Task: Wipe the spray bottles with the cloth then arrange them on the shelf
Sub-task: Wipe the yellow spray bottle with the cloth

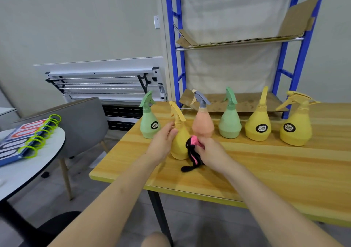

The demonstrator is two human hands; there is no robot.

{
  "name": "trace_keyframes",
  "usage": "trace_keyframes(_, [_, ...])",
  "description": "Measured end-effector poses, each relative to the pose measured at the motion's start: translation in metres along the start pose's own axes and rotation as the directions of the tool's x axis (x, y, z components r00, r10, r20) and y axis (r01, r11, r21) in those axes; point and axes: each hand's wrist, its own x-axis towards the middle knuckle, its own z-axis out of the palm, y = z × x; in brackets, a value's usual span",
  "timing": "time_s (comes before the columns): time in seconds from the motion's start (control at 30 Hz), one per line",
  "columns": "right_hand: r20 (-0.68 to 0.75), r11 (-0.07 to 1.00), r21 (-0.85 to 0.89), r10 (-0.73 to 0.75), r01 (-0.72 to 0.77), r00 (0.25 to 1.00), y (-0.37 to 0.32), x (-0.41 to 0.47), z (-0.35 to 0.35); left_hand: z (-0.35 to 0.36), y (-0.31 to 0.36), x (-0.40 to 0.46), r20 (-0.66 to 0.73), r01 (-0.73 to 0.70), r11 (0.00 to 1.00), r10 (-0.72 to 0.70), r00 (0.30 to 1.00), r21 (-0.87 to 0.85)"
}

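Left hand (163, 142) steadies yellow bottle (179, 142); right hand (210, 151) presses cloth (192, 149).

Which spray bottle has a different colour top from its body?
The pink bottle, third from the left on the table. Its sprayer top is grey, while the green and yellow bottles have tops matching their bodies.

Two bare forearms extend forward and converge toward the centre of the view. Left hand (163, 141): back of the hand toward the camera, fingers curled round the left side of a yellow spray bottle (179, 142), thumb lying up its upper body. Right hand (210, 152): back of the hand uppermost, wrist slightly bent, fingers curled round a pink-and-black cloth (191, 149) and holding it against the bottle's right side. The two hands lie close together, one on either side of the bottle.
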Motion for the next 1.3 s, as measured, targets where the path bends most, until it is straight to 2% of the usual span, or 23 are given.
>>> trace_keyframes(0.1, [0.022, 0.998, -0.062, 0.036, -0.034, 0.999, 0.005, -0.002, -0.004, -0.003, 0.008, -0.004, 0.03, 0.032, 0.999, -0.032, 0.999, -0.011])
trace_keyframes(0.23, [0.043, 1.0, -0.005, 0.024, -0.024, 0.999, 0.0, -0.003, -0.01, -0.007, 0.011, -0.006, 0.072, 0.112, 0.991, -0.107, 0.992, -0.079])
trace_keyframes(0.3, [0.052, 1.0, 0.017, 0.014, -0.015, 0.999, -0.003, -0.005, -0.007, -0.004, 0.011, -0.006, 0.043, 0.08, 0.993, -0.077, 0.996, -0.083])
trace_keyframes(0.37, [0.029, 0.996, 0.086, 0.007, -0.01, 1.0, -0.001, -0.008, -0.006, -0.001, 0.01, -0.006, -0.015, 0.069, 0.988, -0.072, 0.997, -0.141])
trace_keyframes(0.43, [-0.044, 0.972, 0.234, 0.001, 0.009, 0.999, -0.002, -0.013, -0.009, -0.004, 0.02, -0.006, -0.057, 0.114, 0.943, -0.139, 0.989, -0.313])
trace_keyframes(0.5, [-0.134, 0.887, 0.461, 0.043, 0.024, 0.99, -0.005, -0.02, -0.015, -0.011, 0.035, -0.003, -0.058, 0.138, 0.856, -0.192, 0.98, -0.499])
trace_keyframes(0.6, [-0.209, 0.701, 0.708, 0.086, 0.09, 0.974, -0.021, -0.027, -0.02, -0.026, 0.063, 0.002, -0.07, 0.092, 0.713, -0.194, 0.978, -0.695])
trace_keyframes(0.7, [-0.267, 0.512, 0.829, 0.007, 0.226, 0.964, -0.041, -0.03, -0.016, -0.027, 0.084, 0.003, -0.088, 0.016, 0.546, -0.163, 0.983, -0.837])
trace_keyframes(0.8, [-0.298, 0.377, 0.889, 0.044, 0.26, 0.954, -0.064, -0.034, -0.013, -0.019, 0.099, -0.003, -0.12, -0.05, 0.47, -0.121, 0.985, -0.881])
trace_keyframes(0.87, [-0.316, 0.398, 0.883, 0.11, 0.249, 0.943, -0.07, -0.035, -0.008, -0.013, 0.108, -0.008, -0.13, -0.064, 0.434, -0.124, 0.984, -0.899])
trace_keyframes(0.97, [-0.425, 0.576, 0.758, 0.08, 0.306, 0.902, -0.064, -0.038, 0.0, -0.005, 0.116, -0.014, -0.155, -0.079, 0.421, -0.149, 0.977, -0.904])
trace_keyframes(1.07, [-0.546, 0.735, 0.544, -0.057, 0.405, 0.836, -0.064, -0.051, 0.002, 0.0, 0.119, -0.015, -0.151, -0.057, 0.418, -0.195, 0.969, -0.907])
trace_keyframes(1.17, [-0.6, 0.84, 0.276, -0.229, 0.466, 0.767, -0.056, -0.055, 0.001, 0.002, 0.119, -0.015, -0.168, -0.037, 0.494, -0.225, 0.96, -0.869])
trace_keyframes(1.23, [-0.555, 0.849, 0.301, -0.214, 0.435, 0.804, -0.05, -0.05, -0.003, 0.0, 0.115, -0.015, -0.19, -0.043, 0.568, -0.203, 0.961, -0.822])
trace_keyframes(1.3, [-0.447, 0.806, 0.481, -0.112, 0.345, 0.887, -0.046, -0.047, -0.01, -0.003, 0.112, -0.016, -0.199, -0.063, 0.604, -0.162, 0.966, -0.795])
